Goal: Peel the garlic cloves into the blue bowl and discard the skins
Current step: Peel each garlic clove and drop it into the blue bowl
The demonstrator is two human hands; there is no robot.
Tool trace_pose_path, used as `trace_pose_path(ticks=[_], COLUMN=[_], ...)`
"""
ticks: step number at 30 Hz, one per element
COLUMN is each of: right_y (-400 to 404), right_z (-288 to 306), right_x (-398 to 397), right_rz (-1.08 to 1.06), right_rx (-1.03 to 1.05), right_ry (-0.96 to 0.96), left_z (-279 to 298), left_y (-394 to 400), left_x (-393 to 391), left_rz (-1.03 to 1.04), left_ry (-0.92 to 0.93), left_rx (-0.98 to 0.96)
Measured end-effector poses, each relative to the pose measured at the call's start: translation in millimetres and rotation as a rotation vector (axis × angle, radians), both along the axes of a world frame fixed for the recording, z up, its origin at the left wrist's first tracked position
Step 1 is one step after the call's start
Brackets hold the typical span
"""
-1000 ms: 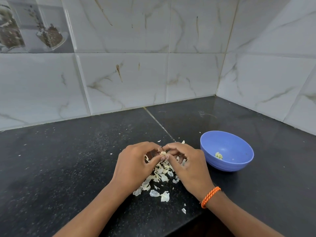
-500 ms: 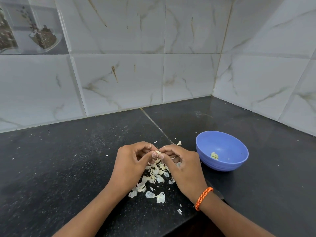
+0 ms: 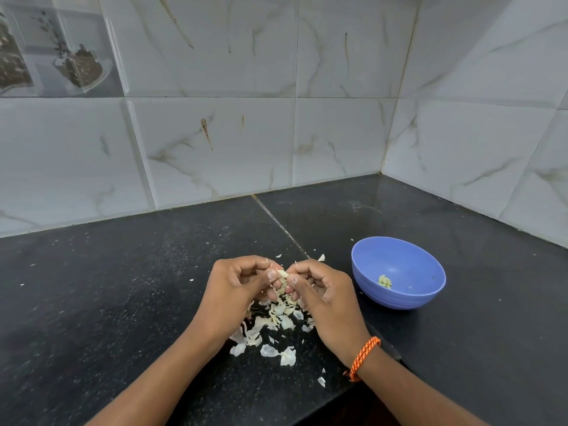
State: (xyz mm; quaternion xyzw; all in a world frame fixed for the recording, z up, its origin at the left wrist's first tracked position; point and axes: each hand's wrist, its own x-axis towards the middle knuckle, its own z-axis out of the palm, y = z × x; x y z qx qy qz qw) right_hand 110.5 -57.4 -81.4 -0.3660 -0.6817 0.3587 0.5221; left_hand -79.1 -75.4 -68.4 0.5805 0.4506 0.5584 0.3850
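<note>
My left hand (image 3: 236,290) and my right hand (image 3: 325,299) meet over the black counter, fingers curled, both pinching one small pale garlic clove (image 3: 282,274) between thumbs and fingertips. Beneath and in front of the hands lies a loose heap of white garlic skins (image 3: 270,327). The blue bowl (image 3: 424,269) stands on the counter just right of my right hand, with a few peeled cloves (image 3: 384,281) at its bottom.
The black granite counter (image 3: 123,287) runs into a corner of white marbled wall tiles (image 3: 215,142) at the back and right. Its front edge (image 3: 353,392) drops off under my right wrist. Stray skin flecks (image 3: 321,381) lie near that edge.
The hands have stayed together on the clove, with the fingers shifting slightly as they work at it. The view has drifted a little; the bowl and the skins have not moved.
</note>
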Motion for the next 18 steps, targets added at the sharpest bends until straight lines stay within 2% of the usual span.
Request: trace_pose_path(ticks=[6, 14, 18], right_y=[-0.5, -2.6, 0.5], right_z=[0.8, 3.1, 1.8], right_x=[-0.7, -4.1, -2.8], right_rz=[0.025, -0.164, -0.233], right_rx=[-0.003, 0.152, 0.179], right_ry=[0.015, -0.148, -0.172], left_z=[0.6, 4.3, 7.9], left_y=[0.0, -4.2, -5.0], left_x=[3.1, 8.7, 7.5], left_rz=[-0.014, 0.048, 0.043], left_ry=[0.001, 0.145, 0.147], left_rx=[-0.015, 0.054, 0.063])
